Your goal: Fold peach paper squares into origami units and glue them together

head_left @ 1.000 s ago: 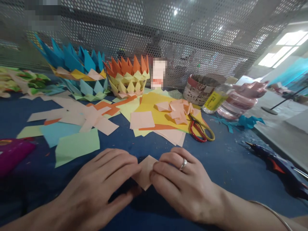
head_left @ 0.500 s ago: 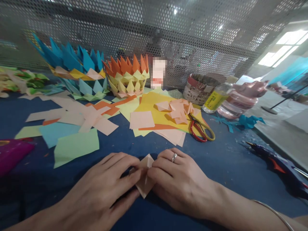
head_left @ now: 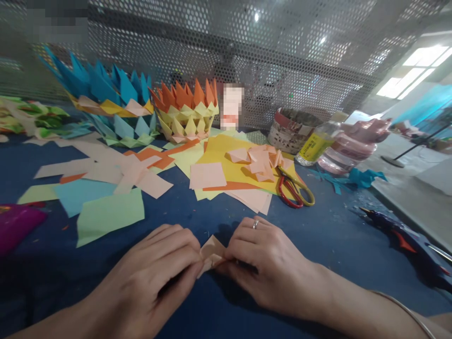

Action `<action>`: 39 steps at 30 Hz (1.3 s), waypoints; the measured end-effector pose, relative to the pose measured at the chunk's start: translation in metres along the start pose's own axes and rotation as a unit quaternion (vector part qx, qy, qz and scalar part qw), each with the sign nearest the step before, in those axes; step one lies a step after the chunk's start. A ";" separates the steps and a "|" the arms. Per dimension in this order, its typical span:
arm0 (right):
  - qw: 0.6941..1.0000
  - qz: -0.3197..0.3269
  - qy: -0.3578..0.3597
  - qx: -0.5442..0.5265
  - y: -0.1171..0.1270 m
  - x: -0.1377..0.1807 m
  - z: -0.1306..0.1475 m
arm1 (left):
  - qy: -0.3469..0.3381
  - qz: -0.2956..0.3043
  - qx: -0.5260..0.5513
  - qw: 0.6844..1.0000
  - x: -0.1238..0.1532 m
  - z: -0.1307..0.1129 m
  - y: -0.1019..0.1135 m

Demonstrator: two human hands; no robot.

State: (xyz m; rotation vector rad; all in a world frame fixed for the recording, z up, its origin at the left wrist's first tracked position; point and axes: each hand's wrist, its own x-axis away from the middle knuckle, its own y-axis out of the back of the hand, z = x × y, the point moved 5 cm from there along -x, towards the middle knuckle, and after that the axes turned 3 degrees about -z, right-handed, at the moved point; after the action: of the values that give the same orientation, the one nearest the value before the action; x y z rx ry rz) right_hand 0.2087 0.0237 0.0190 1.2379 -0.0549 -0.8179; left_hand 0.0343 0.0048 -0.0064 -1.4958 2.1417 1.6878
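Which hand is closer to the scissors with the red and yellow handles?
Right. The right hand lies just in front of the scissors, slightly to their left. The left hand is farther away to the left, across the folded peach paper that both hands hold.

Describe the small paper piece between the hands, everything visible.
The paper piece is pale peach, thin craft paper, folded into a small, roughly pointed shape with a visible crease and overlapping flaps. It sits low over the blue table, near its front edge, pinched from both sides: the left hand grips its left side, the right hand its right. Fingers hide most of it, so its full outline cannot be told.
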 end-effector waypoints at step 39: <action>0.984 0.024 -0.172 0.043 -0.009 0.001 -0.015 | 0.082 -0.005 -0.107 0.991 -0.006 0.014 0.001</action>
State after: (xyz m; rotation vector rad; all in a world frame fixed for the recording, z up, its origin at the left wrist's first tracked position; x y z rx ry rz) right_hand 0.2117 0.0342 0.0060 1.1596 -0.4029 -0.9878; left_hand 0.0301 0.0199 -0.0084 -1.7535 2.0780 1.9077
